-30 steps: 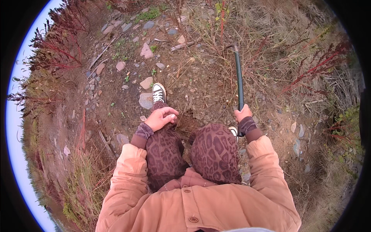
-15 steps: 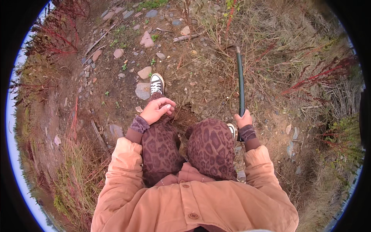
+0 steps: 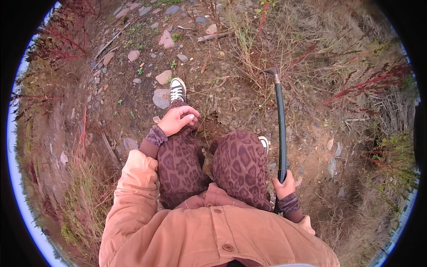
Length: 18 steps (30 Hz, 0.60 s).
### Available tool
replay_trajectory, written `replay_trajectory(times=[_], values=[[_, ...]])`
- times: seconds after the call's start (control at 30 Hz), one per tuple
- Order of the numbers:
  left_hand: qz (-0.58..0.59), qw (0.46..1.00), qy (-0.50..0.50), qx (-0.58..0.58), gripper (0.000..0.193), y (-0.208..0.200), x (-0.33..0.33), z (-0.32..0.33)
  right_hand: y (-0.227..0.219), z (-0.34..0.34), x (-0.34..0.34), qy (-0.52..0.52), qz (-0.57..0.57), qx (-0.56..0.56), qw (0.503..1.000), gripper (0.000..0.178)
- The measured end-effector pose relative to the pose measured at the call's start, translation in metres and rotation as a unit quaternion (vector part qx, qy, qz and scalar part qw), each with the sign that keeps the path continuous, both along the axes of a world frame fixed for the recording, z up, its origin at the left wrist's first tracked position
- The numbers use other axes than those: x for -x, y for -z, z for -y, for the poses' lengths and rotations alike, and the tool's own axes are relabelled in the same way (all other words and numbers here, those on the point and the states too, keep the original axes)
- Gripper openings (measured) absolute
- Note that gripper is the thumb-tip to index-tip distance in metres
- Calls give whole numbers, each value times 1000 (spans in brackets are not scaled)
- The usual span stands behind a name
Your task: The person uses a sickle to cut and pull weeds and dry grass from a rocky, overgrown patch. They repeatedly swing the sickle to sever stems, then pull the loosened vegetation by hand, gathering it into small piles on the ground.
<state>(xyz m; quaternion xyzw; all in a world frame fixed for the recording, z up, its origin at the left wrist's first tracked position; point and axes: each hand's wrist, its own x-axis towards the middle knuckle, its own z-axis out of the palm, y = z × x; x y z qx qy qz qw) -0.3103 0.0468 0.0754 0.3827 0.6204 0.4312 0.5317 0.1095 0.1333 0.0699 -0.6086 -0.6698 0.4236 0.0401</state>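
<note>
My right hand (image 3: pixel 284 184) is wrapped around the lower end of a long tool with a dark green handle (image 3: pixel 280 120). The handle runs away from me to a short, worn metal head (image 3: pixel 271 71) that points left, close to the dry grass. Whether that head is a hoe blade or a pick point I cannot tell. On my left knee lies my left hand (image 3: pixel 179 120), empty, with loosely bent fingers and the thumb apart. Between my patterned trouser legs (image 3: pixel 240 167) and the tool's head is a patch of dug-looking brown soil (image 3: pixel 218 126).
Flat stones (image 3: pixel 161 98) lie beside my left shoe (image 3: pixel 177 90), with several more (image 3: pixel 166 39) scattered farther off. Dry grass (image 3: pixel 311 49) and red-stemmed weeds (image 3: pixel 369 86) grow on the right. Taller grass (image 3: pixel 89 200) stands at the near left. A thin stick (image 3: pixel 213 36) lies ahead.
My right hand has drawn back toward me with the tool, and its metal head has come nearer and slightly lower in view. My left hand stays on the knee.
</note>
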Motion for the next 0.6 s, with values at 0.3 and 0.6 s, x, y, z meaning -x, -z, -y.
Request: replay_trajectory(times=[0.3,0.6], values=[[-21,994,90,59,22,-7,-2,-20,50,-115,77,86,-195,41,976,17],[-444,886,132,-14,49,32,-1,-134,9,-24,-6,17,-162,181,970,21]])
